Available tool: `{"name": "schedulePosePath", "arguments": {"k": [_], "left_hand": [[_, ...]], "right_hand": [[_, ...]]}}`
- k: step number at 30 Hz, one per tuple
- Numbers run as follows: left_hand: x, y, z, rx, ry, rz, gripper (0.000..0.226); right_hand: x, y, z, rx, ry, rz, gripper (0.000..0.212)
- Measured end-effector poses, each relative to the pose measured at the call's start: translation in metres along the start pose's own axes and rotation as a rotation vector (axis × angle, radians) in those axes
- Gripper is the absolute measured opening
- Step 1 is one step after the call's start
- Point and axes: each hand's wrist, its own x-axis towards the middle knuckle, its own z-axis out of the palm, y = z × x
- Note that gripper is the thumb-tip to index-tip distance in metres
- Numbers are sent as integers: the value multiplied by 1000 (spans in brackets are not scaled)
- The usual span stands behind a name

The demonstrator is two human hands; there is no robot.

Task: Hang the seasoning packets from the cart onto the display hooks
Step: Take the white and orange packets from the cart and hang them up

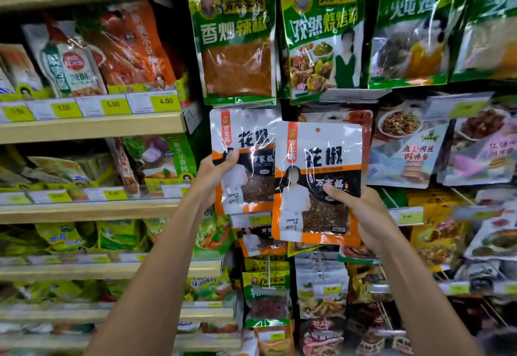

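Right packet [317, 182] overlaps left packet [242, 159].

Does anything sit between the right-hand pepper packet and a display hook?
No free hook shows. The right hand holds the front packet before a red-edged packet on the display; the left hand's matching packet overlaps behind its left edge.

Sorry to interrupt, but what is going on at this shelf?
A person is facing a display of hanging seasoning packets. The left hand grips one white-and-orange packet by its left edge; the right hand holds a matching front packet overlapping it. Its hang hole is empty, so it is not hooked yet.
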Motion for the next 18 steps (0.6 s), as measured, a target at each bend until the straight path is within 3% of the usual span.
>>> {"name": "schedulePosePath", "arguments": {"k": [3,6,8,10,12,14,16,18], "left_hand": [[7,-7,-2,-15,-1,-17,33],[11,-8,-1,-55,-14,-28,64],[16,-8,2,-37,-8,-25,70],[22,-7,5,-40,-12,-24,60],[30,-9,8,-48,-1,-37,52],[39,-14,11,-39,33,-63,59],[46,-19,15,19,82,-86,56],[48,-21,19,86,138,-67,39]], "right_hand": [[6,5,5,8,10,27,98],[9,6,9,33,7,2,89],[10,7,12,49,19,4,87],[11,10,14,40,22,-4,85],[11,11,17,32,21,-12,66],[11,12,18,30,26,-1,47],[12,15,16,39,40,7,44],[13,16,16,39,48,8,54]]}}
